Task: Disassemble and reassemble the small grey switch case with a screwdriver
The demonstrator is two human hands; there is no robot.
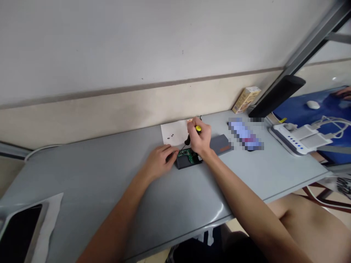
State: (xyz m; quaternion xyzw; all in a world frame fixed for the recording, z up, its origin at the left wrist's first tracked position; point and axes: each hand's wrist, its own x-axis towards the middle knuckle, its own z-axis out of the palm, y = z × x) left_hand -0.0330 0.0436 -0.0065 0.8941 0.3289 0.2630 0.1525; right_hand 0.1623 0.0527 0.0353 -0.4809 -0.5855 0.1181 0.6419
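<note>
My right hand point(199, 135) is wrapped round a screwdriver point(187, 140) with a black and yellow handle. Its thin shaft slants down to the left corner of a green circuit board point(184, 156). The board sits in an opened dark grey electronic device point(183, 163) lying flat on the table. My left hand point(161, 160) has its thumb and fingertips closed at the device's left edge, close to the screwdriver tip. Beyond the device, several tiny black screws point(170, 136) lie on white paper point(175, 130). A grey cover point(219, 144) with an orange mark is partly behind my right hand and wrist.
On the grey table point(109, 157), a phone point(245, 135) lies to the right. Farther right stand a white power strip point(294, 138) with cables and a small yellowish box point(246, 99). A black-screened device point(22, 233) rests at near left. Another person's hand point(344, 93) shows at far right.
</note>
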